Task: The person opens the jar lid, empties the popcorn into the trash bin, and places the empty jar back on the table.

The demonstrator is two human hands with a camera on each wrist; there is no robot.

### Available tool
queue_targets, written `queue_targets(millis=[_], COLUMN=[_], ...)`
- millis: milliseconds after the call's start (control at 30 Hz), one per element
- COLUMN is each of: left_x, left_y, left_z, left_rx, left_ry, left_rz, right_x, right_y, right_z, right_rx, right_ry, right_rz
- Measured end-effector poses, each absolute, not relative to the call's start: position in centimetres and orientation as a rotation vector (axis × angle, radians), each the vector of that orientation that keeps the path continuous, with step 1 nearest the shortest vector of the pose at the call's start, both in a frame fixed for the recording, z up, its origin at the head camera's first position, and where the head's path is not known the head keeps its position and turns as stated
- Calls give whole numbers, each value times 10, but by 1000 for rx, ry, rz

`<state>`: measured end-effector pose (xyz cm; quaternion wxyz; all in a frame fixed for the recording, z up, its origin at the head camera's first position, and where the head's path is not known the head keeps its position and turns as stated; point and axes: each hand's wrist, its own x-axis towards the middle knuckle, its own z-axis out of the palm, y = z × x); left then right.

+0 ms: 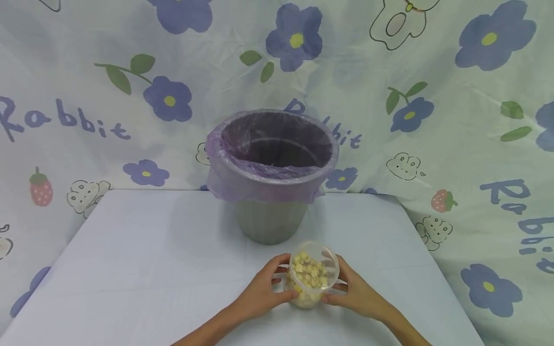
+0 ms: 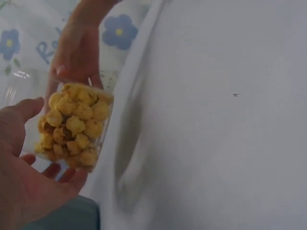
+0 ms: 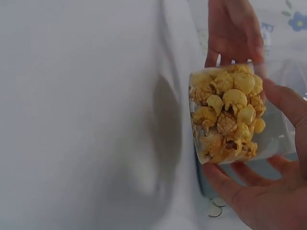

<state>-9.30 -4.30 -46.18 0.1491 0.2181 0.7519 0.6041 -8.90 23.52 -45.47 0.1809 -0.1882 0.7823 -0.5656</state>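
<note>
Clear plastic, thin by the look of it, forms the tub [image 1: 331, 284] I have between my palms, its open mouth upward, above the white table [image 1: 130, 269] and on my side of the grey bin [image 1: 270, 221]. Going by the shadow, its base seems to be just off the cloth. Yellow popcorn [image 3: 228, 122] fills the lower part, so I judge the load light, with most weight near the base. I expect smooth walls that could slip and would give if squeezed hard, and the puffed pieces could crumble or spill if tipped. Low on the sides looks the best hold. My left hand [image 1: 265, 292] and right hand [image 1: 358, 294] grasp it from opposite sides, each spread about as wide as the wall's curve, thumbs on the near face and fingers bent around the sides.
</note>
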Motion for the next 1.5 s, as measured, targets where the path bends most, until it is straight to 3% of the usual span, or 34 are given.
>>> queue_targets(millis=[767, 1500], left_x=[-112, -115], left_y=[-55, -51], left_z=[-407, -399], left_rx=[792, 860], left_ry=[2181, 2099], left_rz=[1809, 1869], right_x=[-102, -100], right_y=[217, 204], right_z=[-390, -367], right_rx=[-741, -878], right_ry=[2328, 2495], right_rz=[-1597, -1484])
